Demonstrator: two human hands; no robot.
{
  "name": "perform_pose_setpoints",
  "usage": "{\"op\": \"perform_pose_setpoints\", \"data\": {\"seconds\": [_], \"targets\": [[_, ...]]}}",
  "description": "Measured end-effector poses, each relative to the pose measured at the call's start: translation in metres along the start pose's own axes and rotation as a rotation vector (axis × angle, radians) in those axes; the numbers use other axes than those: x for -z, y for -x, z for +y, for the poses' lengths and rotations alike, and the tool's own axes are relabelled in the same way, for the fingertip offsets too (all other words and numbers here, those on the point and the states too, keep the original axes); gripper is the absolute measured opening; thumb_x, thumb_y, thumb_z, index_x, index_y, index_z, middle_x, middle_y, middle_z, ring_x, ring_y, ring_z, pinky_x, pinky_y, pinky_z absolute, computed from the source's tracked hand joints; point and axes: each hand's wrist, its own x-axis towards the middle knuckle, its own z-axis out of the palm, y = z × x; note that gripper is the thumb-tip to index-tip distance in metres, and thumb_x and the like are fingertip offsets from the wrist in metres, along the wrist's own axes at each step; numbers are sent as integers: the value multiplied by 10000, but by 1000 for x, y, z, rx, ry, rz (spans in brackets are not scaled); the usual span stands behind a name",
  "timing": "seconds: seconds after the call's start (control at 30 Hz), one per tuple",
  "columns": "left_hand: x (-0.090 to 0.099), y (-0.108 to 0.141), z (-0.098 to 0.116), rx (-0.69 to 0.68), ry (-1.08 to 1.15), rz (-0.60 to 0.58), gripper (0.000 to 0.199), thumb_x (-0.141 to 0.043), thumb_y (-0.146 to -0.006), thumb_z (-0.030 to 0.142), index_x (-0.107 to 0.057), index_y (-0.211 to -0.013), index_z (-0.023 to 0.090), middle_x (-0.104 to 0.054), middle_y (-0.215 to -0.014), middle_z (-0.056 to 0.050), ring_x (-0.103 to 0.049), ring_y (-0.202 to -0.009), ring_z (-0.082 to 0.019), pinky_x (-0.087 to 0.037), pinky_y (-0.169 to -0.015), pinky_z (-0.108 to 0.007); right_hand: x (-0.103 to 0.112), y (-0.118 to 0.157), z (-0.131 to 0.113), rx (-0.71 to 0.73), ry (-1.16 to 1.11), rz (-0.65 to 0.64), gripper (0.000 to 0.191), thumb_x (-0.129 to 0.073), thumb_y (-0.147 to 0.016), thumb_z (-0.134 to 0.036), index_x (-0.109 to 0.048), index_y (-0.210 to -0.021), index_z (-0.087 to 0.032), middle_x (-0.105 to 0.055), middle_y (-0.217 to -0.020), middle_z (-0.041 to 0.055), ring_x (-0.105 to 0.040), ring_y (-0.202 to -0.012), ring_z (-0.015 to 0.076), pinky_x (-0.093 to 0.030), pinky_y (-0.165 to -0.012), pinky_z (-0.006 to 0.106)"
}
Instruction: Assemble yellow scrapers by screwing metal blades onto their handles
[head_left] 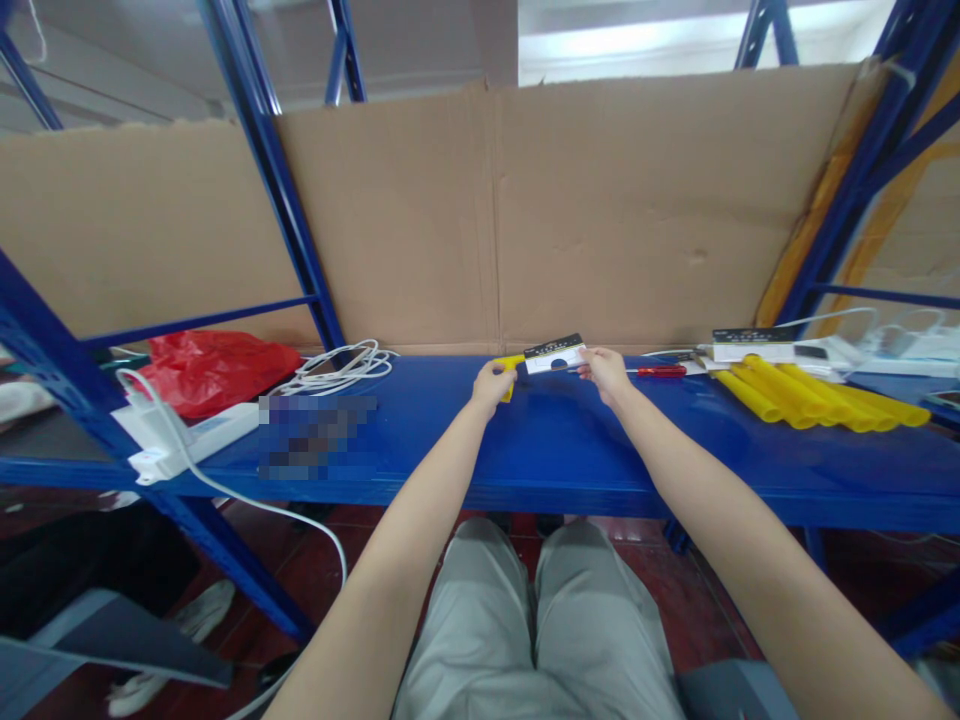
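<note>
Out in front of me, over the blue shelf board (420,440), I hold a small black-and-white box (555,356). My right hand (604,372) pinches its right end between thumb and fingers. My left hand (491,386) is closed on a yellow piece (511,362) at the box's left end, in the same colour as the tubes on the right. Whether the yellow piece goes around the box or only touches it I cannot tell. A red-handled screwdriver (661,371) lies just right of my right hand.
Yellow tubes (810,395) lie in a row at the right, before another black-and-white box (752,347). At the left are a coiled white cable (341,368), a red plastic bag (217,370) and a white power strip (199,440). Cardboard (600,210) closes the back.
</note>
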Motion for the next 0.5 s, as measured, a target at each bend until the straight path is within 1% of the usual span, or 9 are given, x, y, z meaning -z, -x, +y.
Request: {"op": "perform_pose_setpoints", "data": {"seconds": [0.07,0.13,0.2,0.3,0.4,0.5], "targets": [[0,0,4,60,160,-24,337,-557,-754,161,-570,-1090,179,-672,-1015,-103,-648,-775,-163,-475,-534,-214,-1,2,-1,-19,-17,-5,235,-555,-815,-115,-520,-589,-169,-509,-452,-35,-445,-387,52,-389,-388,149],[1,1,8,95,269,-15,372,-542,-749,120,-579,-1115,175,-672,-1007,-91,-634,-707,-135,-464,-500,-199,-2,3,-3,-40,-33,-14,235,-548,-817,-107,-519,-592,-168,-501,-446,-38,-440,-385,51,-388,-391,150],[3,1,11,108,324,3,389,-533,-746,103,-598,-1122,176,-678,-979,-80,-615,-640,-115,-456,-484,-198,-2,4,-4,-63,-52,-23,235,-540,-816,-99,-517,-593,-166,-493,-441,-40,-434,-380,51,-387,-396,154],[6,2,13,119,363,6,412,-521,-747,97,-616,-1137,190,-687,-874,-53,-576,-535,-98,-429,-457,-203,-3,6,-6,-90,-89,-52,227,-518,-805,-71,-515,-596,-159,-490,-435,-38,-426,-373,54,-389,-400,165],[8,1,12,108,457,14,420,-528,-758,112,-617,-1158,204,-680,-792,-29,-566,-503,-101,-416,-452,-205,-4,9,-7,-102,-124,-135,216,-475,-784,-29,-531,-610,-144,-503,-437,-28,-425,-370,59,-388,-400,173],[7,-4,11,114,624,18,339,-527,-813,193,-638,-1133,173,-677,-773,-40,-590,-540,-116,-431,-479,-207,-6,12,-8,-120,-147,-250,205,-452,-758,-4,-551,-629,-128,-544,-467,-4,-452,-386,68,-407,-416,184]]}}
